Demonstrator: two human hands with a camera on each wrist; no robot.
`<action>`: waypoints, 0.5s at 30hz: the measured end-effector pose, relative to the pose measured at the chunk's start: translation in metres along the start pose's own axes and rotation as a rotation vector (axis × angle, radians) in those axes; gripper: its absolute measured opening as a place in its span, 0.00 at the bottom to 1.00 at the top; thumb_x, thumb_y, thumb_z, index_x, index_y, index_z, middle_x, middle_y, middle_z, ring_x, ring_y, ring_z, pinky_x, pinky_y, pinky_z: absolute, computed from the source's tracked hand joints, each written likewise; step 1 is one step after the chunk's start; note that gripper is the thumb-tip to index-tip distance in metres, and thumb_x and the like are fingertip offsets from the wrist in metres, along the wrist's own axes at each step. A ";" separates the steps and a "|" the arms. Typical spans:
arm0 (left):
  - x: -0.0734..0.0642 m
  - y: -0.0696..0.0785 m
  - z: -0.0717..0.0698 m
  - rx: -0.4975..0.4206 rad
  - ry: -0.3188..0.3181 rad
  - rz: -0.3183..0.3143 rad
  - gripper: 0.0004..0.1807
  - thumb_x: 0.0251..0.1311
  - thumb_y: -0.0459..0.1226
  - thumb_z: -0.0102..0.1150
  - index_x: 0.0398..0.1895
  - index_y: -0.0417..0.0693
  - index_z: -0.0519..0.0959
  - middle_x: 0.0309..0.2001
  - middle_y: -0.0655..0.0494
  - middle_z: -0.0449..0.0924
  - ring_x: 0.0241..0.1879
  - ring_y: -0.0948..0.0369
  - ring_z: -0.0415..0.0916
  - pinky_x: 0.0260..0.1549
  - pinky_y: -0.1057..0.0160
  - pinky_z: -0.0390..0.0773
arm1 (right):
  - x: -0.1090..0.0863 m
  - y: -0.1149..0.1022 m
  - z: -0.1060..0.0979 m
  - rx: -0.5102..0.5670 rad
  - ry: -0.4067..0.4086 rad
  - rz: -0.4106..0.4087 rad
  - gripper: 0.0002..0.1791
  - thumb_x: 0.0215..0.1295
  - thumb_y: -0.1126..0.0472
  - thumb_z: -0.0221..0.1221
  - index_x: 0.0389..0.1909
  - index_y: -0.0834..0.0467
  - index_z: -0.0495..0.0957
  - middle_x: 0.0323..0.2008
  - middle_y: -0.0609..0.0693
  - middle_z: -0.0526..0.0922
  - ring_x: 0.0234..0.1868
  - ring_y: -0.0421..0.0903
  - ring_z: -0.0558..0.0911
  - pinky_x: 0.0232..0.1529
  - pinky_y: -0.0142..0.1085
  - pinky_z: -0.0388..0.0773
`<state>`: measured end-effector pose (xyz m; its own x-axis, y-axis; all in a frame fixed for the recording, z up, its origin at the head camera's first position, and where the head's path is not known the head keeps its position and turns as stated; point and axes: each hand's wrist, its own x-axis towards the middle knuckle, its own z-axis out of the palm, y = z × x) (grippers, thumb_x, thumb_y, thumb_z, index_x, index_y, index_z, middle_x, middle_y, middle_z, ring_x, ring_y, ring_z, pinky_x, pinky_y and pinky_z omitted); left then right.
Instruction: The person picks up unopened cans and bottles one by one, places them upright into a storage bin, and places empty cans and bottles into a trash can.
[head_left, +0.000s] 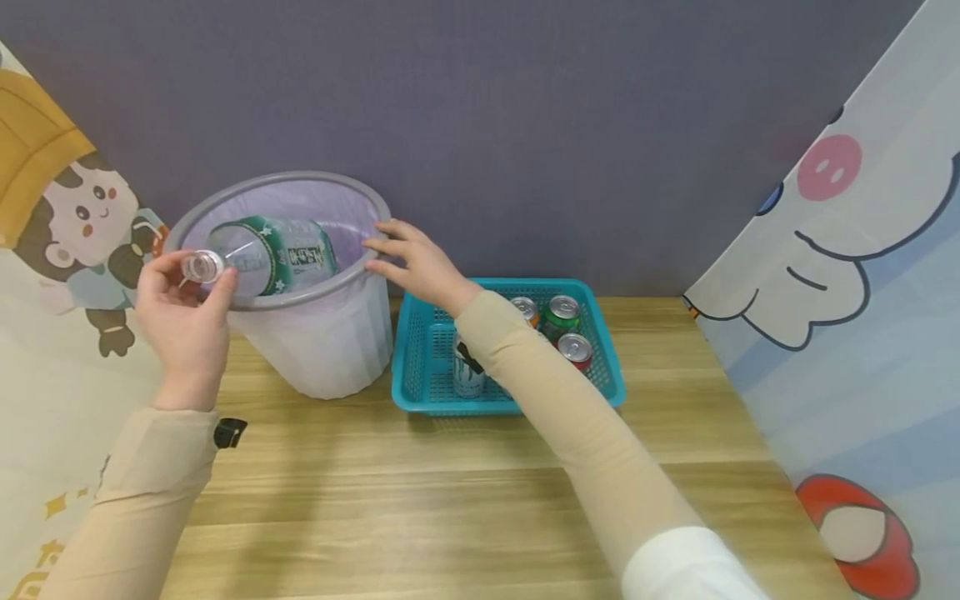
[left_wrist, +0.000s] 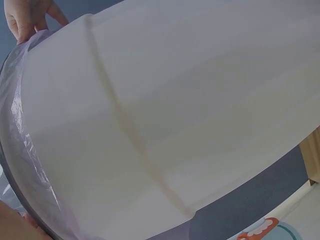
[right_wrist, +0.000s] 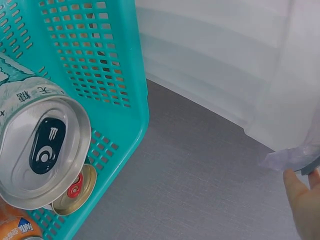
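Note:
My left hand (head_left: 183,325) pinches the clear, uncapped neck of a plastic bottle (head_left: 288,252) between thumb and fingers. The bottle, with its green label, lies tilted inside the mouth of a white trash bin (head_left: 322,342). A thin purple liner (head_left: 352,208) covers the inside of the bin and folds over its grey rim. At the rim's right side, the fingers of my right hand (head_left: 416,262) are extended and touch the edge. The left wrist view shows mostly the bin's outer wall (left_wrist: 150,110), with the right hand (left_wrist: 30,17) at the rim.
A teal basket (head_left: 420,407) stands right of the bin, partly under my right forearm. It holds several drink cans, among them a white can (right_wrist: 42,145), a green-sided can (head_left: 562,310) and an orange can (right_wrist: 20,225). A grey wall (head_left: 525,125) rises behind the wooden table (head_left: 420,517).

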<state>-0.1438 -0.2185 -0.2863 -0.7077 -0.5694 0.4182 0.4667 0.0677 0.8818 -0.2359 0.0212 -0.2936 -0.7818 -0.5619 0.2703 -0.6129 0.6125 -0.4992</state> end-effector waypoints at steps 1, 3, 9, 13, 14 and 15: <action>0.000 0.000 0.000 -0.016 0.001 0.006 0.19 0.50 0.20 0.60 0.40 0.49 0.73 0.41 0.57 0.71 0.41 0.64 0.72 0.43 0.72 0.71 | 0.000 0.000 0.000 0.002 -0.001 0.001 0.26 0.68 0.47 0.52 0.65 0.49 0.69 0.71 0.50 0.59 0.75 0.46 0.50 0.71 0.38 0.53; 0.000 -0.001 0.001 -0.065 -0.001 0.029 0.19 0.50 0.19 0.58 0.39 0.47 0.72 0.40 0.55 0.71 0.42 0.63 0.71 0.44 0.71 0.70 | 0.000 0.000 -0.001 0.006 -0.001 0.003 0.26 0.68 0.47 0.52 0.65 0.49 0.69 0.71 0.50 0.59 0.75 0.46 0.50 0.71 0.38 0.53; 0.001 -0.003 0.001 -0.192 -0.008 0.079 0.18 0.49 0.16 0.55 0.37 0.44 0.72 0.37 0.52 0.72 0.42 0.59 0.71 0.44 0.68 0.70 | 0.000 0.002 -0.001 0.007 0.000 0.004 0.26 0.68 0.47 0.52 0.65 0.48 0.69 0.71 0.49 0.59 0.75 0.46 0.50 0.71 0.38 0.53; 0.000 -0.005 0.000 -0.168 -0.019 0.082 0.16 0.51 0.17 0.54 0.36 0.45 0.73 0.36 0.52 0.72 0.41 0.60 0.72 0.45 0.69 0.70 | 0.001 0.003 0.000 0.007 0.002 -0.003 0.26 0.68 0.47 0.52 0.65 0.49 0.69 0.71 0.50 0.59 0.75 0.46 0.51 0.71 0.38 0.53; 0.000 -0.005 0.000 -0.166 -0.021 0.081 0.16 0.51 0.18 0.54 0.35 0.46 0.73 0.36 0.53 0.72 0.41 0.60 0.72 0.45 0.69 0.69 | 0.001 0.003 0.000 0.007 0.002 -0.005 0.26 0.68 0.47 0.53 0.65 0.49 0.69 0.71 0.50 0.59 0.74 0.46 0.51 0.71 0.38 0.53; 0.000 -0.005 0.000 -0.164 -0.024 0.083 0.16 0.51 0.18 0.54 0.35 0.46 0.73 0.36 0.53 0.73 0.40 0.60 0.72 0.44 0.69 0.69 | 0.001 0.003 0.000 0.007 0.003 -0.005 0.26 0.68 0.47 0.52 0.65 0.49 0.69 0.71 0.50 0.59 0.74 0.46 0.51 0.71 0.38 0.53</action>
<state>-0.1462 -0.2188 -0.2906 -0.6747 -0.5475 0.4950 0.6029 -0.0219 0.7975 -0.2386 0.0223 -0.2951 -0.7790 -0.5633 0.2754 -0.6160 0.6056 -0.5038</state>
